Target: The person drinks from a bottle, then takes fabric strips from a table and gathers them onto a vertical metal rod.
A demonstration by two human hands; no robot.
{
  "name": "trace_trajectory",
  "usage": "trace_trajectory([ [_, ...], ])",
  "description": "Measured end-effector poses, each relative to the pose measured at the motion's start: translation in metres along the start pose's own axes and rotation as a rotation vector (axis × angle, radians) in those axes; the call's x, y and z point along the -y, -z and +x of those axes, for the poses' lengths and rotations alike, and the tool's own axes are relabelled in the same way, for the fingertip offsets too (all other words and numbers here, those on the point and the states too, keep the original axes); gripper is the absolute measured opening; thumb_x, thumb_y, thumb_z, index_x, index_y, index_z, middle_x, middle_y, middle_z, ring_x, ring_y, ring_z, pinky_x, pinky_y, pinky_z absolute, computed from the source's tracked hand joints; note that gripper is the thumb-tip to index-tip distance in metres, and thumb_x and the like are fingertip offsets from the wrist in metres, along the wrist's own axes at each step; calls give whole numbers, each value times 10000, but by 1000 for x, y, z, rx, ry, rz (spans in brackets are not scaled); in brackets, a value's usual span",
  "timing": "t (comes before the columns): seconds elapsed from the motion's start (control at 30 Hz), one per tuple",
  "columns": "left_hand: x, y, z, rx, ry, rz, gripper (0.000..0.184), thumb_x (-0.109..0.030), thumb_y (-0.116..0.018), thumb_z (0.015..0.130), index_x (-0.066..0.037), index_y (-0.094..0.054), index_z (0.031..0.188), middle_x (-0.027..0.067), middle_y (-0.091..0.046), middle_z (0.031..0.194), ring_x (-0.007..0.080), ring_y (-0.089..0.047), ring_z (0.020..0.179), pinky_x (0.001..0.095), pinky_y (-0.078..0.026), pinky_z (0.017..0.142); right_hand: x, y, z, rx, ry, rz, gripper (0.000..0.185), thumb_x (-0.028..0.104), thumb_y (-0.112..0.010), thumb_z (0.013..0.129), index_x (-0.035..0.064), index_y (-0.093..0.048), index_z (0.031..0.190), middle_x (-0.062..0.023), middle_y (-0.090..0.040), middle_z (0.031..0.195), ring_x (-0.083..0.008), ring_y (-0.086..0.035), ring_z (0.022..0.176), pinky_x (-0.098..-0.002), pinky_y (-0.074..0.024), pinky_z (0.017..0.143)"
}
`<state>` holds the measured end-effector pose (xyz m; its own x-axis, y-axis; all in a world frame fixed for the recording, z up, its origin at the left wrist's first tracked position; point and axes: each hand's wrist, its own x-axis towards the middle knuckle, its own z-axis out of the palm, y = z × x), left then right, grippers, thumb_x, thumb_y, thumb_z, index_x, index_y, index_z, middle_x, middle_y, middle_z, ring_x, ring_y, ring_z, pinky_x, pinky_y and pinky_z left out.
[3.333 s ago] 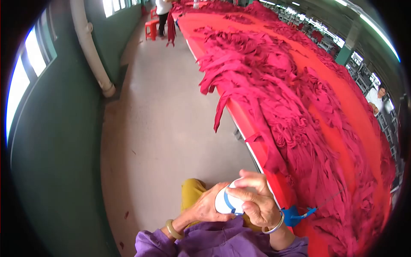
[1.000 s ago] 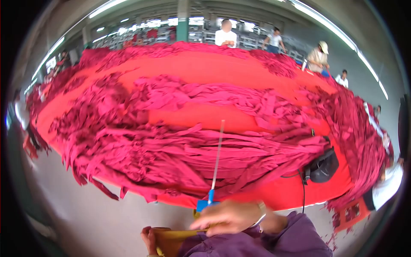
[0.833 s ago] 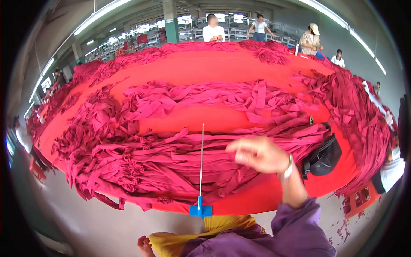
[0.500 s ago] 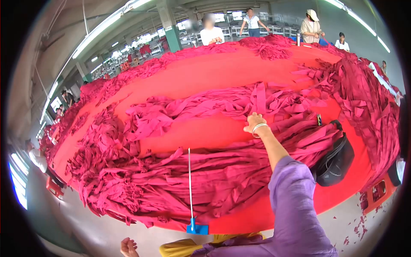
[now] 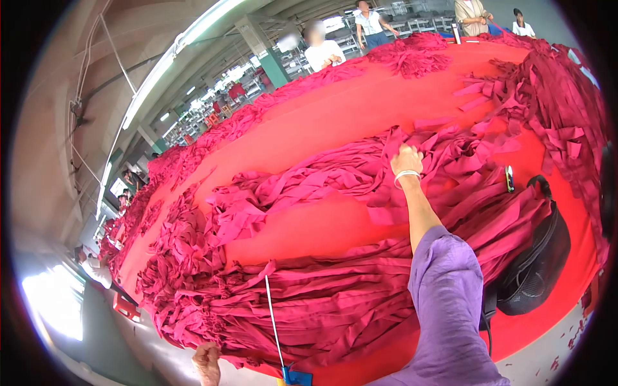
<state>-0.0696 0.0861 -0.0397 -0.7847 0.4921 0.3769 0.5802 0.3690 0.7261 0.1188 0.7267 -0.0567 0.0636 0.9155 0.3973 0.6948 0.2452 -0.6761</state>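
Note:
My right hand (image 5: 407, 160), with a bracelet at the wrist, reaches far over the table and is closed on dark red fabric strips (image 5: 394, 151) in the middle row. Near the table's front edge at the lower left is my left hand (image 5: 206, 361); its fingers are curled and what they hold, if anything, cannot be made out. To its right a thin metal rod (image 5: 273, 315) rises from a blue base (image 5: 297, 377) at the table edge. A long bundle of strips (image 5: 341, 302) lies between my hands.
The red-covered table (image 5: 302, 225) carries more strip piles (image 5: 553, 103) at the right. A black bag (image 5: 537, 264) and a small cutter (image 5: 510, 179) lie on the right side. Several people stand beyond the far edge, including one in white (image 5: 324, 53). A red stool (image 5: 126, 307) stands lower left.
My right hand has gone from above the front bundle to the middle row and closed on strips there. My left hand has come up beside the table edge. The view has tilted.

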Motion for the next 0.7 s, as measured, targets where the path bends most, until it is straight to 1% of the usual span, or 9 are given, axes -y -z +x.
trace_trajectory([
  [0.07, -22, -5, 14, 21, -46, -44, 143, -152, -530, 839, -12, -555, 855, 26, -541, 618, 98, -509, 526, 217, -420, 485, 20, 6, 4, -219, 138, 92, 238, 197, -566, 694, 87, -558, 905, -115, -578, 844, -334, -526, 824, -435, -471, 651],
  [0.13, -43, -4, 45, 31, -102, -12, 162, -166, -512, 854, -12, -562, 851, 32, -535, 616, 91, -479, 520, 210, -393, 484, 48, 8, 3, 0, 220, 598, 139, 130, -548, 716, 62, -568, 836, -91, -591, 762, -262, -571, 720, -396, -468, 583],
  [0.2, -75, -14, 85, -3, -153, -38, 207, -223, -530, 849, -17, -556, 848, 29, -512, 596, 89, -457, 502, 210, -369, 457, 86, 25, -22, 381, 379, 1160, 150, 5, -563, 719, -11, -557, 868, -46, -554, 743, -151, -553, 669, -300, -473, 477],
  [0.23, -89, -20, 108, -8, -153, -85, 216, -234, -537, 845, -20, -558, 851, 35, -520, 616, 88, -456, 505, 212, -368, 456, 105, 58, -50, 825, 300, 1292, 206, 32, -560, 726, -24, -548, 924, -82, -542, 814, -160, -549, 658, -281, -486, 447],
  [0.37, -136, -84, 184, 183, -178, -216, 154, -47, -456, 838, -43, -548, 961, 27, -564, 721, 79, -512, 586, 196, -421, 511, 138, 69, -125, 1396, 614, 1070, 127, 118, -541, 782, 50, -536, 889, 11, -505, 735, -83, -485, 690, -242, -444, 408],
  [0.43, -148, -127, 213, 367, -244, -183, 197, -6, -452, 820, -41, -543, 991, 47, -576, 786, 93, -532, 621, 199, -441, 546, 138, 53, -136, 1327, 859, 1059, 109, 98, -535, 775, 14, -521, 843, 27, -470, 692, -71, -423, 667, -234, -379, 583],
  [0.6, -172, -238, 238, 725, -694, -167, 428, 6, -524, 741, -33, -450, 1162, 79, -586, 879, 161, -549, 840, 260, -429, 754, 130, 76, -133, 1308, 744, 1056, 155, 100, -539, 768, -7, -555, 879, 2, -537, 724, -80, -461, 679, -243, -378, 621],
  [0.67, -200, -250, 215, 1106, -307, -595, 450, -48, -593, 699, -22, -475, 1132, 92, -590, 920, 172, -536, 889, 285, -411, 789, 132, 84, -131, 1225, 776, 998, 162, 116, -552, 780, -9, -563, 882, 2, -538, 740, -73, -464, 696, -243, -379, 627],
  [0.7, -205, -255, 219, 1101, -404, -472, 449, -58, -616, 678, -18, -495, 1108, 91, -590, 935, 167, -535, 894, 298, -410, 792, 132, 86, -130, 1162, 797, 984, 164, 123, -557, 783, -8, -565, 882, 3, -537, 751, -69, -462, 701, -239, -376, 627],
])
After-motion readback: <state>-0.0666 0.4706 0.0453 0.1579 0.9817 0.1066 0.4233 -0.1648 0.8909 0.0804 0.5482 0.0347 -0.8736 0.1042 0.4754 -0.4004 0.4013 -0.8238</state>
